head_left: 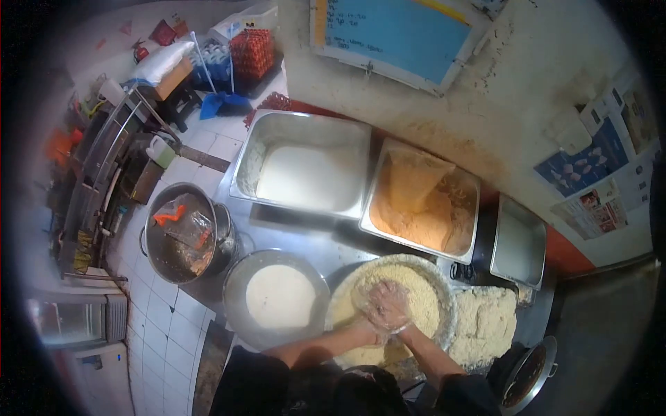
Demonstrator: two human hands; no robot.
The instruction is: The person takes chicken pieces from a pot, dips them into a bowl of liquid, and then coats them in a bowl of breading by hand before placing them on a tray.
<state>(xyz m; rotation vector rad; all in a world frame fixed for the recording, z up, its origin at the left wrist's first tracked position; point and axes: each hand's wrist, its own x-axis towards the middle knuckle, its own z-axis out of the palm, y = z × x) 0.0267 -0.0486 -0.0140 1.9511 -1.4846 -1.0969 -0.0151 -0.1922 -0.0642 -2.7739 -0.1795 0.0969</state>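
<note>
A large round basin point(444, 291) in front of me holds pale yellow crumbs point(421, 298). Both hands are inside it, at the crumbs. Thin clear plastic seems to cover my right hand point(386, 304), which lies over the middle with its fingers stretched forward. My left hand point(373, 333) is just below it and partly hidden by it, so its fingers do not show. Whether anything lies under the hands I cannot see. Left of the basin stands a metal bowl point(232, 305) of off-white batter or powder point(280, 296). At the right sits a block-like heap of pale crumbs point(484, 322).
Behind are a steel pan of white powder point(305, 173), a pan of orange-brown powder point(416, 218) with a plastic bag, and another steel pan point(519, 243). A deep pot point(182, 256) stands left, a dark-filled pan point(531, 374) lower right. A wall closes off the back.
</note>
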